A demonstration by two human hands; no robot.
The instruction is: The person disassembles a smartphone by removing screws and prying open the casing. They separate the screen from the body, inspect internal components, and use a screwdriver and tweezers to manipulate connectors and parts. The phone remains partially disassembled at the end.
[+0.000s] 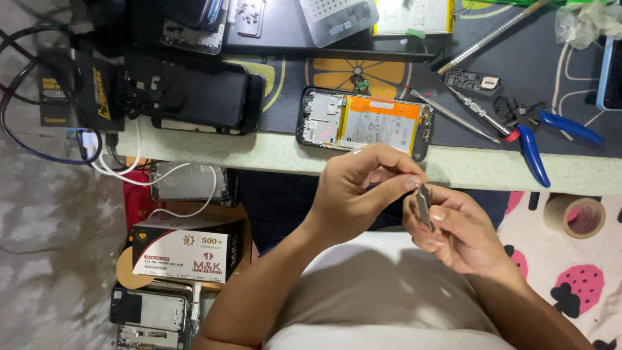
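Head view: both hands' fingers [414,183] pinch metal tweezers [424,205] below opened phone [365,123]

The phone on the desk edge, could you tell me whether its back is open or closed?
Open: the phone lies with its back cover off, showing the orange-edged battery and circuit board.

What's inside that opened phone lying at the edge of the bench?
Inside the opened phone an orange-and-white battery fills the middle, with a circuit board to its left. Whatever lies beneath the battery is covered. The left hand and right hand hold tweezers just in front.
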